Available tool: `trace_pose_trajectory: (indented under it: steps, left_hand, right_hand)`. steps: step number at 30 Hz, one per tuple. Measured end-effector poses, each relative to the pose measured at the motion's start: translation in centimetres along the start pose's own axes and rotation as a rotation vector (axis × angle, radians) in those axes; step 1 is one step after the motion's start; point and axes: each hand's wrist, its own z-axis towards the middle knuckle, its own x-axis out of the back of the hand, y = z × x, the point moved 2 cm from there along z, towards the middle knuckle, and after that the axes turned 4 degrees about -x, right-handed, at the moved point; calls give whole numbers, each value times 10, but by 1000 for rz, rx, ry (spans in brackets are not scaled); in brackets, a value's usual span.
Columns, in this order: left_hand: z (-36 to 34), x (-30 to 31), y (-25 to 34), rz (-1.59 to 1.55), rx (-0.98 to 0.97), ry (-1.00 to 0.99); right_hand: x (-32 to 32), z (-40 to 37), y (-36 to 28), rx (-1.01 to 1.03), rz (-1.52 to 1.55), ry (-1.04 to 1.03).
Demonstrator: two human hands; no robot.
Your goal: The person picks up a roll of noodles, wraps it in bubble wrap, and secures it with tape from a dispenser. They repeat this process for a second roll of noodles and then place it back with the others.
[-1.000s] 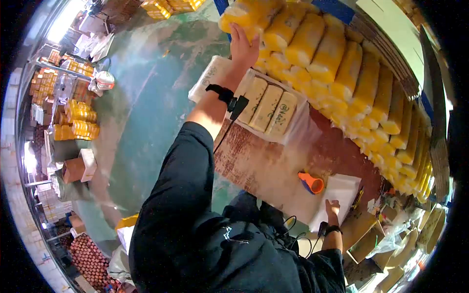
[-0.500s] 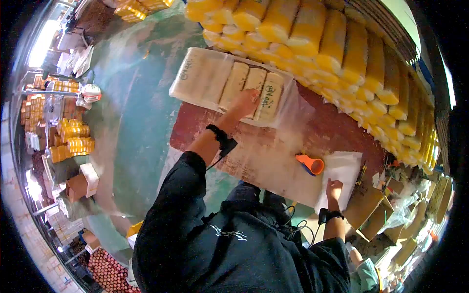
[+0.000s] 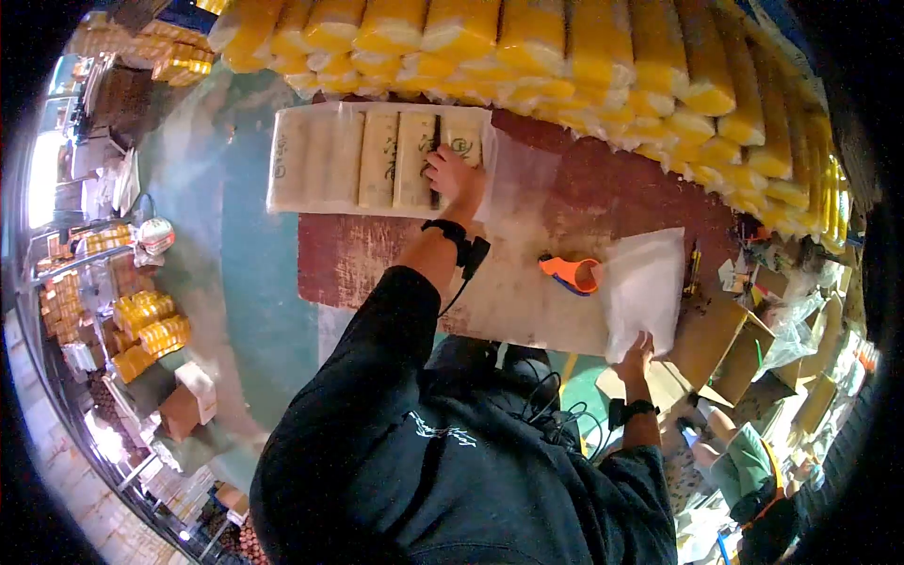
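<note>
My left hand (image 3: pixel 455 177) lies over the right end of a row of long cream packs (image 3: pixel 378 155) with dark writing, its fingers apart and touching them. The rightmost pack (image 3: pixel 463 132) is partly hidden under this hand, with a dark gap to its left. Clear plastic wrap (image 3: pixel 320 155) covers the left part of the row. My right hand (image 3: pixel 637 350) has its fingers closed at the near edge of a white, film-like sheet (image 3: pixel 645 282). Left of that sheet lies an orange and blue tape dispenser (image 3: pixel 572 274).
The packs and sheet lie on a worn red-brown tabletop (image 3: pixel 348 259). Behind it rises a tall stack of yellow wrapped bundles (image 3: pixel 527 42). Open cardboard boxes (image 3: pixel 720 344) stand at the right, and another person (image 3: pixel 749 471) is at lower right. Green floor (image 3: pixel 268 311) lies left.
The view has shifted, and the pack row now lies straighter. My left hand's fingers have spread over the packs. My right hand has moved from above the sheet to its near edge.
</note>
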Motion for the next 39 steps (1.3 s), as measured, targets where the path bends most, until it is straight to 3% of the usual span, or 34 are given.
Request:
trace_pose_trajectory:
  steps: [3,6,7,10,11,13,15,17,20,21,22,24,26,28,29,31,32,33,36,37,39]
  left_hand:
    - [-6,-6,-3,78,32,36]
    - [0,-17,0,102,5,82]
    - [-2,-25,-5,98,3,93]
    - [-1,3,-5,79,-41,-98]
    - [30,-37,-38,184,-233,64]
    - [60,-54,-64,167,-174,-136]
    - [86,-60,-82,10,-142,-168]
    - [103,-66,-111,-260,-114,-59]
    - [122,-59,-126,-480,-226,30]
    - [100,-34,-106,-247,-204,115]
    - [94,-23,-95,-165,-204,67]
    - [83,-5,-88,-7,-178,-22]
    - [42,48,-48,160,-213,-98]
    - [21,69,-36,251,-273,-109]
    - [43,51,-47,290,-453,-43]
    - [56,53,-61,438,-673,2]
    - [45,86,-45,545,-717,-19]
    - [36,117,-33,650,-759,-40]
    - [19,172,-37,596,-779,8]
    - [12,189,-43,485,-715,-7]
    - [-2,221,-62,266,-604,-44]
  right_hand:
    - [-12,-2,10,27,200,72]
    - [-18,2,21,200,434,77]
    - [-24,-2,27,321,305,205]
    - [-17,-6,45,445,841,65]
    - [-22,-8,49,497,819,257]
    - [-25,-7,69,435,681,157]
    - [-22,9,84,302,559,58]
    - [8,5,79,273,566,176]
    - [32,7,76,271,690,243]
    - [66,-2,60,240,774,231]
    - [88,-8,49,210,852,218]
    - [97,-7,46,343,681,360]
    - [132,-14,22,326,600,334]
    - [198,-63,-18,152,600,117]
    - [164,-41,-8,338,616,348]
    - [140,-27,-5,371,557,335]
    - [134,-24,-12,391,531,337]
    - [147,-37,-23,337,538,170]
    - [154,-59,-45,417,723,109]
    - [144,-53,-45,381,742,26]
    - [159,-68,-65,423,774,65]
